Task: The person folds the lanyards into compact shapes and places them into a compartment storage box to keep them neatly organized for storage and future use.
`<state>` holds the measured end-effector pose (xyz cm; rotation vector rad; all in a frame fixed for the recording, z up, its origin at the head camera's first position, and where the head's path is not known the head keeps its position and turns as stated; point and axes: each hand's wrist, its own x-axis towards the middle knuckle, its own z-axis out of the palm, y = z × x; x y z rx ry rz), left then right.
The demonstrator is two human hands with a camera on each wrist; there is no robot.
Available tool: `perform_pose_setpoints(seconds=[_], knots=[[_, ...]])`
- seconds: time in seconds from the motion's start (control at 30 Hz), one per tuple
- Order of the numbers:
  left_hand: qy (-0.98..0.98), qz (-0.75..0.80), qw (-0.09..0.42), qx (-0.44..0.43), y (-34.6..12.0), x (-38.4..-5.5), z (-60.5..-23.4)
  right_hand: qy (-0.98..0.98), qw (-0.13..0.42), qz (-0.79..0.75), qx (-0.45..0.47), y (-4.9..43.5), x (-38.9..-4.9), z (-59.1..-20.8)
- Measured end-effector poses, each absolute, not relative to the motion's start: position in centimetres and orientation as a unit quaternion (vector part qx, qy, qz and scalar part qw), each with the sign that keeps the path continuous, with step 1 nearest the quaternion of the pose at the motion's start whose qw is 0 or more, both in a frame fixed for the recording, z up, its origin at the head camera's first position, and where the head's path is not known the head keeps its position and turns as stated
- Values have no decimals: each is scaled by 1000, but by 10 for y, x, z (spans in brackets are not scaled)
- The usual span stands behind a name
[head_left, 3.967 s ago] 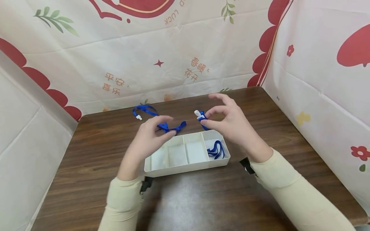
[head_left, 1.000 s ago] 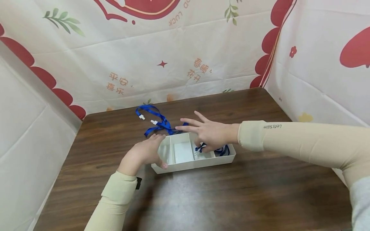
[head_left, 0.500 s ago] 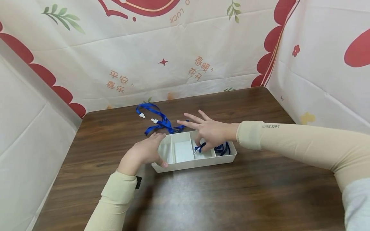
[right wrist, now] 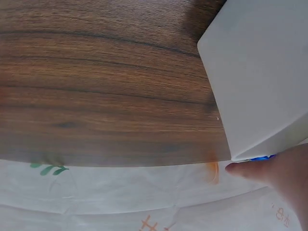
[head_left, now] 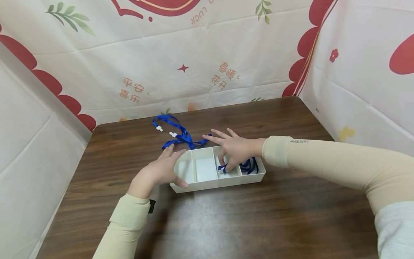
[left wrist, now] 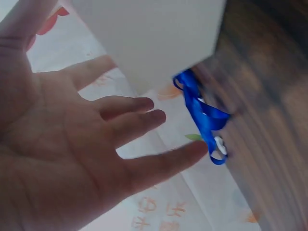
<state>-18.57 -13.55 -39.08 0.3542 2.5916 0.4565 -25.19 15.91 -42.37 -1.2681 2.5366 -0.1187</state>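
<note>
A white divided tray (head_left: 207, 185) lies on the table. My left hand (head_left: 158, 174) is at its left end, thumb at the front wall and fingers spread toward the back. In the left wrist view the fingers (left wrist: 159, 163) are fairly straight, near the tray. Reaching into the compartment second from the right, my right hand (head_left: 237, 149) pinches a folded blue lanyard (head_left: 222, 168) between thumb and index finger, other fingers spread. Another coiled lanyard (head_left: 249, 166) sits in the rightmost compartment. The right wrist view shows the tray's outer wall (right wrist: 260, 72) and part of the hand.
Behind the tray, blue lanyards (head_left: 184, 136) with white clips (head_left: 173, 135) lie loosely tangled on the wooden table (head_left: 258, 223). A printed cloth (head_left: 155, 64) hangs along the table's back edge, with cloth on both sides too.
Since four seconds ago, my right hand has carried its lanyard into the tray, and my left hand has released another behind it. Over the last second, the right hand lowers slightly.
</note>
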Motion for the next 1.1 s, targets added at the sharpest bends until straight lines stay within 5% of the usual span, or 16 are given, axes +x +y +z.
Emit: perform_pose_setpoints(seconds=[0.53, 1.1], knots=[[921, 253, 269, 125, -157, -189, -413, 881, 152, 37, -446, 152, -254, -424], [921, 218, 281, 161, -156, -189, -399, 878, 158, 54, -448, 159, -252, -369]])
